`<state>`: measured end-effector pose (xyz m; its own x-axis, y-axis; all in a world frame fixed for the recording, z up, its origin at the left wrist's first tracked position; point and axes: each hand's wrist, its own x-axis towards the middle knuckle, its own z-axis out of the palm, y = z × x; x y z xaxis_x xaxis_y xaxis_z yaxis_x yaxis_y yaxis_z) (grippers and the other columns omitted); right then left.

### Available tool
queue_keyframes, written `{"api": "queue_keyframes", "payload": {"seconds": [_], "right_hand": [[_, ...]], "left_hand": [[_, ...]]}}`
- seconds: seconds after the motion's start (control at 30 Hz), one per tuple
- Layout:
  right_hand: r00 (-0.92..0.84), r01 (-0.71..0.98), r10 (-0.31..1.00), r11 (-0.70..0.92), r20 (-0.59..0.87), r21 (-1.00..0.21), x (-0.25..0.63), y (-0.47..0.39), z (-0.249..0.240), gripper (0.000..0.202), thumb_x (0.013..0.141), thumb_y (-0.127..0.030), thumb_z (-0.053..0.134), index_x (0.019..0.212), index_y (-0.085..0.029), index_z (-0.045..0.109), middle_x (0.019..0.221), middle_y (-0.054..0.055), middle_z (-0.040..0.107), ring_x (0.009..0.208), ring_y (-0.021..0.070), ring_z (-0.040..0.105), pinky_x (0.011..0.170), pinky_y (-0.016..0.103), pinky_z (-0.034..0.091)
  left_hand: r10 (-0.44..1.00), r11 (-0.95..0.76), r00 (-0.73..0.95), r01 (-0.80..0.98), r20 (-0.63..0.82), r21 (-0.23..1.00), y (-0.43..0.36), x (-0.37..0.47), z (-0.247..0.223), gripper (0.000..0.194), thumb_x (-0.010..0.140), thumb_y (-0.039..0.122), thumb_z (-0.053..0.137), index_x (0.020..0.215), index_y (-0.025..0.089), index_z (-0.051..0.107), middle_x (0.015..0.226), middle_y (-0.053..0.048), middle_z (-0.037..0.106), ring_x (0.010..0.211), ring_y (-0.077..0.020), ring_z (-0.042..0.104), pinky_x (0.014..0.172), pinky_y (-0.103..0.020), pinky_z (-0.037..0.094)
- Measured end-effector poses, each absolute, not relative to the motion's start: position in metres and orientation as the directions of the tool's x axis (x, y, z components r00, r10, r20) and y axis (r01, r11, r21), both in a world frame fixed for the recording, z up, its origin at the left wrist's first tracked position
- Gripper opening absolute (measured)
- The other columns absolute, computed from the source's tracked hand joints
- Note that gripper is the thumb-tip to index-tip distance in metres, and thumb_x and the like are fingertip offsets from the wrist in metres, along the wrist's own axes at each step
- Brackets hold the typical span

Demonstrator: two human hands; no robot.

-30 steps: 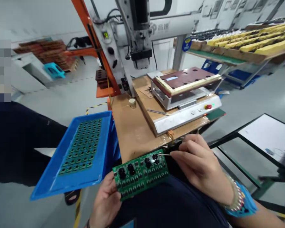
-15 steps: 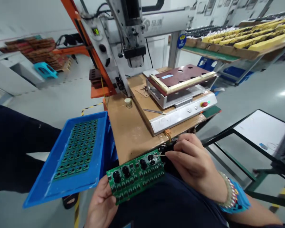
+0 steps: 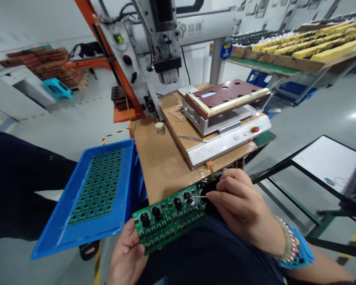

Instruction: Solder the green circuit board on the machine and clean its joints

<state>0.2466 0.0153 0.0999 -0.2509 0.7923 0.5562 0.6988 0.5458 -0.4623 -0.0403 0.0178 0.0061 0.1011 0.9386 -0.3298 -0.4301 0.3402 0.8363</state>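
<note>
One thin pale stick (image 3: pixel 199 196) is pinched in the fingertips of the right hand (image 3: pixel 240 209), its end by shiny black blobs (image 3: pixel 187 196) on a rectangular green circuit board (image 3: pixel 166 229). Left hand (image 3: pixel 126 251) has fingers clamped on the board's left end, near a tan tabletop (image 3: pixel 166 162), blue plastic tray (image 3: pixel 125 174) off left.

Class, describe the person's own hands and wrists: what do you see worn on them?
The left hand and right hand both look ungloved. The right wrist carries pale beaded bracelets and a bright blue band with dark markings.
</note>
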Motion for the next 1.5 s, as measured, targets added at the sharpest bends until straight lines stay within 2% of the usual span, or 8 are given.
{"api": "queue_keyframes", "payload": {"seconds": [0.17, 0.37, 0.5, 0.7, 0.8, 1.0, 1.23, 1.5], "right_hand": [[-0.255, 0.687, 0.790, 0.554, 0.557, -0.470, 0.245, 0.014, 0.101, 0.019, 0.081, -0.001, 0.054, 0.090, -0.013, 0.065, 0.077, 0.007, 0.055, 0.087, 0.0182, 0.045, 0.075, 0.036, 0.043], [-0.247, 0.680, 0.780, 0.562, 0.574, -0.471, 0.243, 0.016, 0.100, 0.019, 0.081, -0.001, 0.054, 0.091, -0.013, 0.066, 0.077, 0.007, 0.055, 0.085, 0.0179, 0.045, 0.076, 0.037, 0.042], [-0.233, 0.691, 0.774, 0.558, 0.589, -0.460, 0.242, 0.017, 0.100, 0.018, 0.081, -0.001, 0.054, 0.089, -0.013, 0.065, 0.077, 0.007, 0.056, 0.085, 0.0177, 0.046, 0.076, 0.036, 0.043], [-0.217, 0.698, 0.787, 0.539, 0.577, -0.472, 0.244, 0.016, 0.100, 0.018, 0.080, 0.000, 0.055, 0.090, -0.012, 0.065, 0.077, 0.007, 0.055, 0.085, 0.0174, 0.046, 0.076, 0.036, 0.042], [-0.215, 0.702, 0.791, 0.533, 0.573, -0.473, 0.246, 0.016, 0.100, 0.019, 0.080, 0.000, 0.055, 0.090, -0.012, 0.065, 0.077, 0.006, 0.055, 0.084, 0.0172, 0.045, 0.075, 0.036, 0.041], [-0.221, 0.701, 0.788, 0.538, 0.575, -0.469, 0.247, 0.016, 0.099, 0.020, 0.080, 0.000, 0.055, 0.091, -0.013, 0.064, 0.077, 0.005, 0.055, 0.083, 0.0166, 0.045, 0.075, 0.036, 0.041], [-0.233, 0.700, 0.784, 0.546, 0.575, -0.460, 0.245, 0.015, 0.101, 0.018, 0.080, 0.000, 0.055, 0.089, -0.013, 0.064, 0.076, 0.006, 0.054, 0.083, 0.0167, 0.044, 0.075, 0.036, 0.042], [-0.258, 0.694, 0.774, 0.565, 0.578, -0.446, 0.245, 0.018, 0.099, 0.017, 0.082, -0.003, 0.054, 0.091, -0.014, 0.064, 0.077, 0.005, 0.055, 0.084, 0.0172, 0.045, 0.076, 0.036, 0.043]], "left_hand": [[0.950, 0.309, 0.106, -0.432, -0.292, 0.847, 0.017, -0.039, 0.005, 0.052, 0.053, 0.021, 0.086, 0.103, 0.027, 0.073, 0.091, -0.005, 0.075, 0.067, -0.0232, 0.070, 0.057, -0.028, 0.057], [0.915, 0.391, 0.094, -0.443, -0.392, 0.807, 0.014, -0.048, -0.001, 0.058, 0.050, 0.015, 0.086, 0.105, 0.027, 0.071, 0.091, -0.005, 0.075, 0.069, -0.0237, 0.069, 0.059, -0.029, 0.058], [0.922, 0.370, 0.067, -0.446, -0.382, 0.815, 0.014, -0.043, 0.001, 0.052, 0.052, 0.019, 0.086, 0.102, 0.025, 0.072, 0.097, -0.007, 0.074, 0.076, -0.0262, 0.070, 0.063, -0.030, 0.058], [0.913, 0.405, 0.137, -0.428, -0.385, 0.808, 0.016, -0.051, -0.007, 0.059, 0.050, 0.015, 0.086, 0.105, 0.029, 0.071, 0.100, -0.004, 0.074, 0.083, -0.0259, 0.070, 0.070, -0.031, 0.058], [0.929, 0.368, 0.125, -0.419, -0.349, 0.830, 0.016, -0.051, -0.006, 0.059, 0.051, 0.015, 0.086, 0.106, 0.029, 0.071, 0.099, -0.004, 0.074, 0.080, -0.0234, 0.070, 0.069, -0.028, 0.058], [0.931, 0.348, 0.065, -0.452, -0.358, 0.822, 0.019, -0.039, 0.008, 0.056, 0.047, 0.021, 0.088, 0.101, 0.030, 0.073, 0.085, -0.003, 0.075, 0.060, -0.0212, 0.068, 0.052, -0.028, 0.056], [0.944, 0.310, 0.056, -0.488, -0.325, 0.816, 0.020, -0.026, 0.022, 0.052, 0.050, 0.031, 0.088, 0.100, 0.031, 0.074, 0.084, -0.001, 0.075, 0.057, -0.0192, 0.067, 0.049, -0.027, 0.055], [0.947, 0.300, 0.040, -0.463, -0.318, 0.834, 0.022, -0.024, 0.021, 0.051, 0.046, 0.029, 0.089, 0.095, 0.029, 0.075, 0.087, -0.004, 0.076, 0.059, -0.0215, 0.069, 0.050, -0.028, 0.056]]}}
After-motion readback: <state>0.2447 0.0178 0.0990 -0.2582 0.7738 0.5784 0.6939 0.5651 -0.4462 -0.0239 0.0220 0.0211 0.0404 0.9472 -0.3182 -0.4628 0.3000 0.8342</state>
